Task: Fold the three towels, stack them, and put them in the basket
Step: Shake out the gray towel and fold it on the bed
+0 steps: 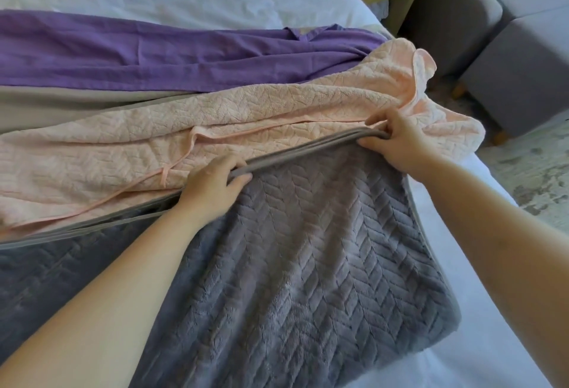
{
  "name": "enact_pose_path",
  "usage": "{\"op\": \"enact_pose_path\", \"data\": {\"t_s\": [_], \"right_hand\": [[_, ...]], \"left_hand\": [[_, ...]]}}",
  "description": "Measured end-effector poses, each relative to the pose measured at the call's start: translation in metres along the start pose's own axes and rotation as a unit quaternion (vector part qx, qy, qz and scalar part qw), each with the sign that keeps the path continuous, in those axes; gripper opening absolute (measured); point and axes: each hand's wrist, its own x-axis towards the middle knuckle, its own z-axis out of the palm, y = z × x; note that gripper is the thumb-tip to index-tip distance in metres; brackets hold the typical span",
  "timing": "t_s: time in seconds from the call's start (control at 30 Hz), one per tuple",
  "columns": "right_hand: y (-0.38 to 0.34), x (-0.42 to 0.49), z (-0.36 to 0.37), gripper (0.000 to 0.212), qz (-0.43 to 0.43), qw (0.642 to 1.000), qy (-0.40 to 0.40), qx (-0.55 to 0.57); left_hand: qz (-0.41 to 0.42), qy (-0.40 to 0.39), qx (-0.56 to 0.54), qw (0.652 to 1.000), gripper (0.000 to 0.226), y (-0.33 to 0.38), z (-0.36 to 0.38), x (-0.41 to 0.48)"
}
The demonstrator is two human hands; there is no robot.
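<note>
grey towel (308,264): plush, herringbone-embossed | pink towel (277,104): fleecy | purple towel (154,49): matt, perhaps woven

Grey towel (308,264) cut off left; fingers (374,120) tucked under hem.

Nearest lies the grey towel (308,264): plush, herringbone-embossed, doubled over, its bound edges stacked along the far side. Just beyond and touching that edge is the pink towel (246,116), with the same embossed pile, unfolded and rumpled. Farthest is the purple towel (154,55): thinner, flat-woven, creased, stretched long, its right end overlapped by the pink.
</note>
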Motion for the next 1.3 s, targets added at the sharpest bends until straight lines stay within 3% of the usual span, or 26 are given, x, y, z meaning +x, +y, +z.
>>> {"op": "enact_pose_path", "data": {"t_s": [0.07, 0.17, 0.37, 0.43, 0.57, 0.7, 0.77, 0.83, 0.93, 1.0, 1.07, 1.3], "right_hand": [[0.001, 0.007, 0.009, 0.023, 0.037, 0.998, -0.03, -0.026], [0.017, 0.002, 0.031, 0.025, 0.076, 0.993, -0.068, -0.065], [0.026, -0.002, 0.027, 0.02, 0.031, 0.99, 0.122, -0.069], [0.018, 0.002, 0.026, 0.021, 0.028, 0.985, 0.141, -0.1], [0.01, -0.007, 0.038, 0.04, 0.085, 0.976, 0.093, -0.177], [0.012, -0.058, 0.047, 0.051, -0.009, 0.977, 0.13, -0.169], [0.028, -0.094, 0.046, 0.062, 0.029, 0.979, 0.105, -0.173], [0.048, -0.129, 0.038, 0.072, 0.165, 0.978, 0.064, -0.112], [0.063, -0.172, 0.026, 0.063, 0.315, 0.948, -0.047, -0.024], [0.066, -0.192, 0.02, 0.053, 0.333, 0.939, -0.081, -0.008], [0.065, -0.209, 0.02, 0.042, 0.319, 0.945, -0.076, 0.014], [0.091, -0.275, -0.005, 0.037, 0.269, 0.961, 0.019, -0.062]], "left_hand": [[-0.03, 0.024, 0.041, 0.998, 0.02, -0.003, -0.002, 0.005], [-0.071, -0.055, 0.153, 0.984, 0.029, -0.008, 0.005, 0.009], [-0.048, 0.06, 0.067, 0.995, 0.037, -0.008, 0.004, 0.011], [-0.048, 0.049, 0.111, 0.991, 0.04, -0.008, 0.003, 0.014], [-0.088, 0.026, 0.219, 0.971, 0.048, -0.013, 0.003, 0.002], [-0.069, 0.117, 0.212, 0.968, 0.051, -0.008, -0.006, -0.046], [-0.019, 0.143, 0.176, 0.974, 0.048, 0.001, 0.0, -0.088], [0.012, 0.096, 0.16, 0.982, 0.05, 0.008, 0.015, -0.137], [-0.082, -0.019, 0.183, 0.979, 0.066, 0.007, 0.029, -0.194], [-0.159, -0.072, 0.208, 0.962, 0.08, -0.001, 0.026, -0.219], [-0.187, -0.085, 0.213, 0.955, 0.087, -0.005, 0.02, -0.238], [-0.233, -0.112, 0.181, 0.949, 0.063, 0.017, 0.031, -0.285]]}}
